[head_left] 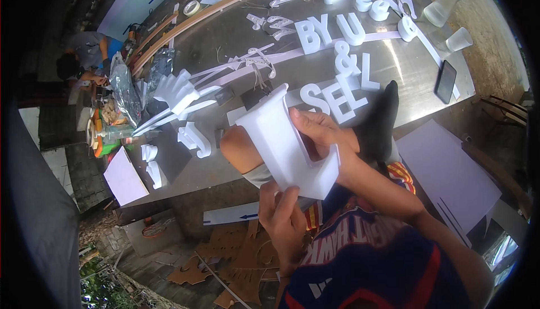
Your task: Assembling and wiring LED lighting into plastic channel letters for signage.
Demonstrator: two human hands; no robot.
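Observation:
I hold a white three-dimensional letter (270,140) in both hands over my lap. It is a hollow shell with a long straight body, raised side walls and a short turned-up foot. My right hand (320,132) reaches into its open side, with the thumb along the inner wall and the fingers behind. My left hand (281,213) pinches the lower edge, thumb and fingertips pressed against it. Just beyond, several finished-looking white letters (340,104) lie on the metal table (247,39).
A dark phone (445,81) and two translucent cups (459,39) are at the table's right side. My dark-socked foot (388,120) rests on the table. White sheets (450,168) lean at the right, brown cut-out scraps (242,258) lie below. Another person (90,53) works at far left.

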